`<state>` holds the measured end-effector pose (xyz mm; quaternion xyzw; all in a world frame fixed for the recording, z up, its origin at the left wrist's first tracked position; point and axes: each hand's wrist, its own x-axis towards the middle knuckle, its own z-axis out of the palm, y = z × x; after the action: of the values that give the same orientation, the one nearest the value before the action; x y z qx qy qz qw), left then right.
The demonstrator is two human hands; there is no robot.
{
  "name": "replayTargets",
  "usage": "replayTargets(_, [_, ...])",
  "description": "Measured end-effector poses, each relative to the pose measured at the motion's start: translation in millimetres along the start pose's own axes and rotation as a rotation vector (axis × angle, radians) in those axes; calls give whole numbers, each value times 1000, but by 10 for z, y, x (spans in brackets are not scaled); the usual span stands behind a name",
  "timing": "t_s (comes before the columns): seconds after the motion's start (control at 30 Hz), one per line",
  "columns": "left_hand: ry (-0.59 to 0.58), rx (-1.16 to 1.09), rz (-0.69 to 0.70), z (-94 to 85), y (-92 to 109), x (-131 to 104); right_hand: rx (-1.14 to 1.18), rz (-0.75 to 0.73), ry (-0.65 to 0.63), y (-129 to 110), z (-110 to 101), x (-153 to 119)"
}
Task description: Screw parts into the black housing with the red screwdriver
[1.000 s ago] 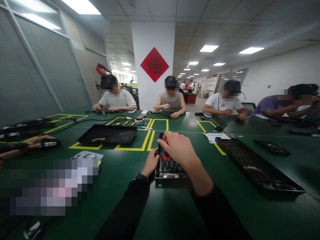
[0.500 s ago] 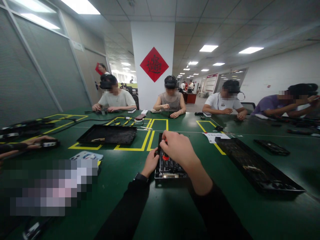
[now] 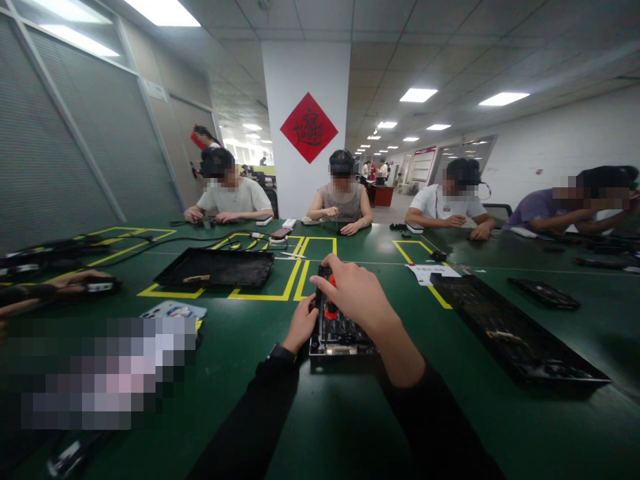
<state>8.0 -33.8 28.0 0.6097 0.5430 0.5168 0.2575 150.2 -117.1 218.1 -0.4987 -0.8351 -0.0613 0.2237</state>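
Note:
In front of me on the green table lies a black case (image 3: 345, 331), with rows of dark slots and a pale metallic strip at its near end. My left hand (image 3: 302, 323) grips the case's left edge, thumb along the side. A red and black piece (image 3: 331, 308) stands upright inside the case; its exact kind is unclear. Over it hovers my right hand (image 3: 353, 290), index finger and thumb spread apart. The other right fingers are hidden behind the palm, as is the case's right side.
A black tray (image 3: 215, 269) sits at the left, and a long black tray (image 3: 520, 333) at the right near a paper sheet (image 3: 434, 274). A dark panel (image 3: 544, 294) lies beyond it. Cables (image 3: 135, 248) cross the left side. Several people sit around the table.
My right thumb and index finger have parted and moved off the top of the red and black piece. My left hand and the case have stayed put.

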Motion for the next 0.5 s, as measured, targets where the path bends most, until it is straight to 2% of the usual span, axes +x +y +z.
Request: replayTargets(0.5, [-2,-13,-17,-17,79,-32,-32,20,-25,-43,0,-1])
